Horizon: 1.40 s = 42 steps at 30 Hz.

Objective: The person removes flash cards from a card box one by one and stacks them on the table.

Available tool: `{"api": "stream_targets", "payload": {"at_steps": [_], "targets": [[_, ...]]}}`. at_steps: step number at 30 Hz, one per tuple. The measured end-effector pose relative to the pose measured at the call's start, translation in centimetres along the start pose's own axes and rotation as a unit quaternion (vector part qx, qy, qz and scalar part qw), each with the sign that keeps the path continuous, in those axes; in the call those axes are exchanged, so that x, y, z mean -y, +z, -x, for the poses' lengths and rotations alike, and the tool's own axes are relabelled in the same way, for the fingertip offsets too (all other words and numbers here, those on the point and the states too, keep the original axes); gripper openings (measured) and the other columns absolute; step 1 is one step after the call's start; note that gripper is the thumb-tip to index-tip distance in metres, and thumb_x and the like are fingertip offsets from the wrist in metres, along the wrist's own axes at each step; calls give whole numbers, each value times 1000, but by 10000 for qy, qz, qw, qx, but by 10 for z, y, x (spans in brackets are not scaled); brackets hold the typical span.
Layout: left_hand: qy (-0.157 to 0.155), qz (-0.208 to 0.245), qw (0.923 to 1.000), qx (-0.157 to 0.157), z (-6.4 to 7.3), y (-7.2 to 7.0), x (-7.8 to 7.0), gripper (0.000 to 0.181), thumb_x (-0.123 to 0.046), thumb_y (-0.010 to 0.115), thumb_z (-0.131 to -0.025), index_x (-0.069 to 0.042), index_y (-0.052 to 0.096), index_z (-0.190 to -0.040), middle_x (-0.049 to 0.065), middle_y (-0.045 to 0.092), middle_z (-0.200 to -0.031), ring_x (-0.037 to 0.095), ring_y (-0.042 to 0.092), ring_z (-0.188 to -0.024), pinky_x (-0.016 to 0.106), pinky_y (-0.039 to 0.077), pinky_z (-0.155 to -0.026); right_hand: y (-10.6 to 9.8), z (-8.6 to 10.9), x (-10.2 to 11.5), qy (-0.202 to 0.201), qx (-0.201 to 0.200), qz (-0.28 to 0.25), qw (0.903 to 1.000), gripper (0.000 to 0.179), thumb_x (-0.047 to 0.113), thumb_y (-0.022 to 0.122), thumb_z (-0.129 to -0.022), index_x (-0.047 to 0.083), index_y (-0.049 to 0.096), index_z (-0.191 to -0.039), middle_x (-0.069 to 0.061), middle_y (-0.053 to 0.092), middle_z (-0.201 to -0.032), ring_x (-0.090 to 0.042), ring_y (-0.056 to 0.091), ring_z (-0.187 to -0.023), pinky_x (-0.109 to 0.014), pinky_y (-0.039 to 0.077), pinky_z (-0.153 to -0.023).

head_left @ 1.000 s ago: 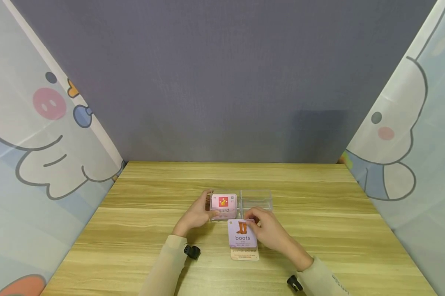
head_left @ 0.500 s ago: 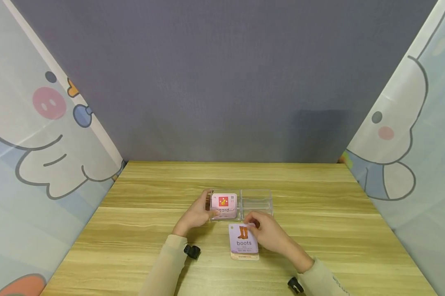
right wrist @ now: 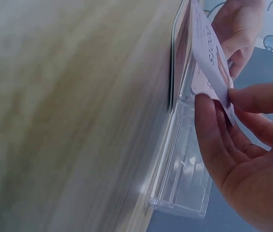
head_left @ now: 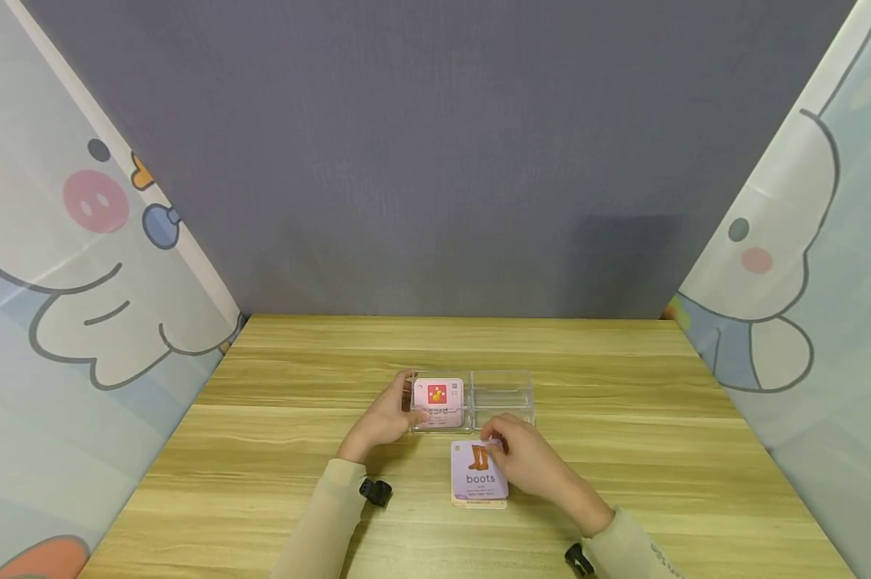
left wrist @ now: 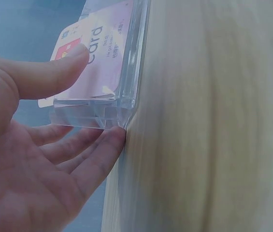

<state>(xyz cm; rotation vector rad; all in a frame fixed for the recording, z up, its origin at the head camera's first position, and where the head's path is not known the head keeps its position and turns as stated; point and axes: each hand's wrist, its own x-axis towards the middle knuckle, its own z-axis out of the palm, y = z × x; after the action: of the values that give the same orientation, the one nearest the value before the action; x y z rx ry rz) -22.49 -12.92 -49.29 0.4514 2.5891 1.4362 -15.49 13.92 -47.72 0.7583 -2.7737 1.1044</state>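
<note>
Presently, the purple "boots" card [head_left: 476, 476] is face up, raised and tilted over a cream-edged card [head_left: 480, 505] that lies on the wooden table [head_left: 645, 410], midway between the left and right edges. The right hand [head_left: 527, 457] has it pinched by its far right corner, thumb and fingers together on the card. Just beyond stands the two-compartment clear case [head_left: 503, 399], short of the table's far edge. A pink "card" card [head_left: 445, 396] sits face up in its left compartment. The left hand [head_left: 383, 416] is clamped on the case's left end, thumb over the pink card, fingers against the outside. Both forearms wear beige sleeves [head_left: 326, 515], with a black device [head_left: 375, 492] at each wrist. A dark grey panel [head_left: 435, 161] rises behind the far edge; cartoon-printed cloth [head_left: 95, 322] flanks both sides.
</note>
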Motion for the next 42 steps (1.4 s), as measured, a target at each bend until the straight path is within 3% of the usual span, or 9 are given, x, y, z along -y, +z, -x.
{"api": "stream_targets", "payload": {"at_steps": [16,30,42], "targets": [[-19,12,10000,-7,0,0,1,78,-7,76,-90,0,30,-153,17,58,-126,31,59,-114,50,48,-102,2,-2,0,-183,262,979,9947,10,12,77,-88,12,69,-95,9,54,-87,-5,49,-73,-23,47,-62],[-8,-37,10000,-13,0,-1,0,79,-7,76,-89,1,30,-153,18,58,-128,33,59,-116,52,47,-103,4,-6,2,-245,726,1537,9851,10,11,76,-88,12,66,-89,6,52,-83,-8,50,-71,-28,48,-62],[69,-5,10000,12,0,0,1,79,-7,76,-90,1,30,-153,16,59,-125,30,60,-112,50,49,-100,7,-5,0,-520,527,2051,9759,20,13,79,-84,17,60,-80,8,48,-79,-10,48,-72,-27,44,-57]]}}
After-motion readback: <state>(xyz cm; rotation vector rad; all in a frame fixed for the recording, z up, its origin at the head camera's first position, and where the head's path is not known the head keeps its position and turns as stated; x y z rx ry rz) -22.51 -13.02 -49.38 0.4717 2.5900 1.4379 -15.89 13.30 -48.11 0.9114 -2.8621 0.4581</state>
